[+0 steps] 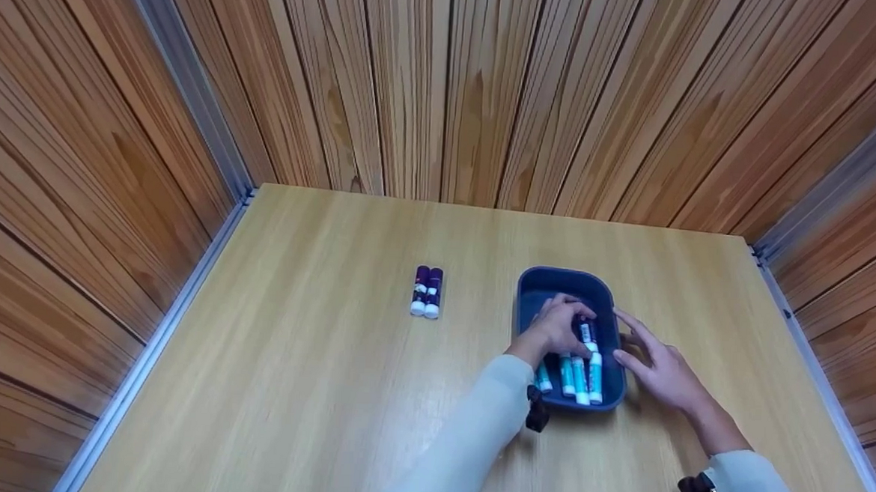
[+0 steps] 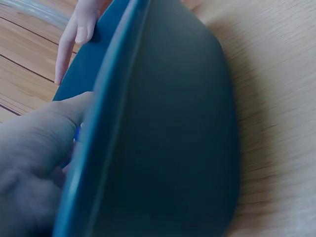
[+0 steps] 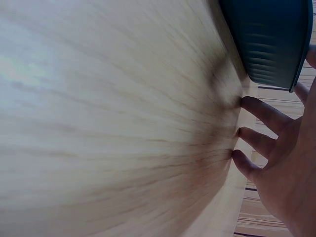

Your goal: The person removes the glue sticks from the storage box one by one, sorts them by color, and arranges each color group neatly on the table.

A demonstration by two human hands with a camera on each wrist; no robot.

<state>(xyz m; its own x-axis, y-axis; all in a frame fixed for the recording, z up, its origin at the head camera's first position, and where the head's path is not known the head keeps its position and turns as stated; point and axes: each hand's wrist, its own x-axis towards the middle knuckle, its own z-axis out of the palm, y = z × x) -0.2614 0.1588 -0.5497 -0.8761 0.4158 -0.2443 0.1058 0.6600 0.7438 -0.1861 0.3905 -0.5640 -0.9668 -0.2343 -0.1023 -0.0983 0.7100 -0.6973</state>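
Left hand (image 1: 557, 329) curled around 1 glue stick (image 1: 588, 336) in tray (image 1: 529, 296), lengthwise toward wall; right hand (image 1: 660, 366) spread flat beside tray.

We found the tray (image 1: 530, 292) on the table (image 1: 312, 359), right of centre, with several glue sticks (image 1: 579, 377) lying in its near end — side by side, their lengths running front to back. The left hand (image 1: 560, 324) reached into the tray from the near left, over the sticks, while the right hand (image 1: 660, 366) lay on the table just beside the tray's right wall. To the tray's left, well apart, two more sticks (image 1: 427, 292) lay together on the table.
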